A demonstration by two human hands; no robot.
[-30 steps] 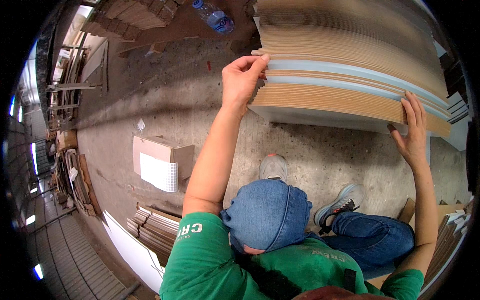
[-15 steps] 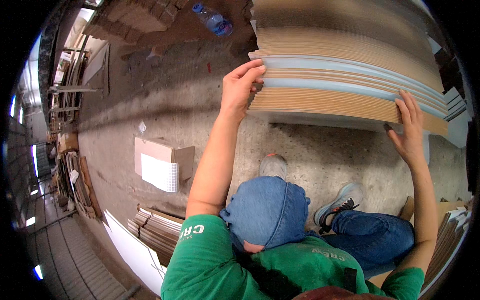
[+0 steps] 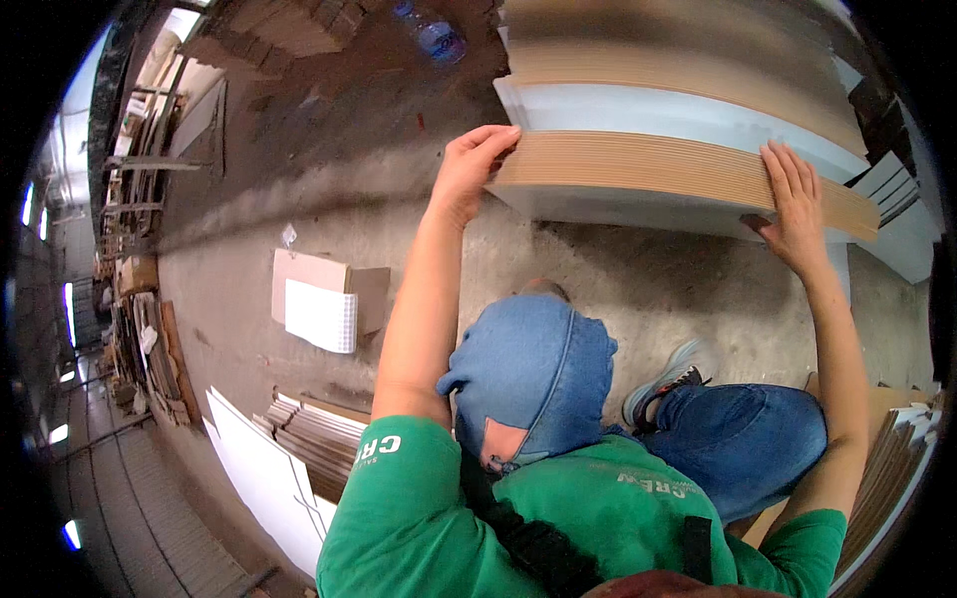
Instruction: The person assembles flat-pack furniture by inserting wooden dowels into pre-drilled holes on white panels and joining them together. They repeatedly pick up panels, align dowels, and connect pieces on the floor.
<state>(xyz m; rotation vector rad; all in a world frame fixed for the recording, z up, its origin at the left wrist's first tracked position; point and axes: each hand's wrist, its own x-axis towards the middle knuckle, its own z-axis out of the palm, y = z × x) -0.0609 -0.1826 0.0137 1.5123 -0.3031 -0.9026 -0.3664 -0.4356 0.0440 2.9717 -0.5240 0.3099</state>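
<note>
Open gap behind front boards (image 3: 648, 160)

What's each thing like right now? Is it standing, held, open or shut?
Left hand: gripping the left end of the front boards.
Right hand: laid over their top edge.
Front boards: standing on edge, packed together.
Boards behind: standing, parted from them.
Bottle: capped.
White sheet: on the brown carton.

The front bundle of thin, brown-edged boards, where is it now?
In the head view, the bundle is at upper right, between the left hand and the right hand, with a pale board face beyond it.
</note>
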